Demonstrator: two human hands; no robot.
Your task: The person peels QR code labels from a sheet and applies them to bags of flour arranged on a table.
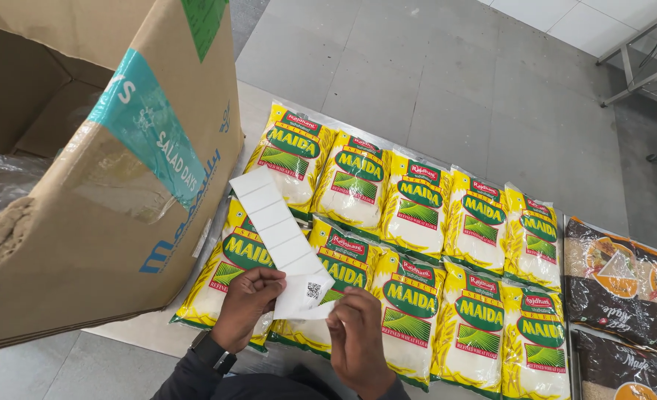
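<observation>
My left hand (247, 305) and my right hand (356, 342) both pinch the lower end of a long white strip of blank labels (278, 226). The strip rises up and to the left from my fingers. Its lowest label (310, 292) carries a small square code, and my right thumb sits at its edge. Under the strip lie several yellow and green flour packets (417, 200), flat in two rows on a table (248, 111).
A big open cardboard box (128, 185) with a clear plastic liner stands at the left, touching the nearest packets. Dark brown packets (621, 278) lie at the right end. Grey floor tiles (432, 67) and a metal frame (639, 59) lie beyond.
</observation>
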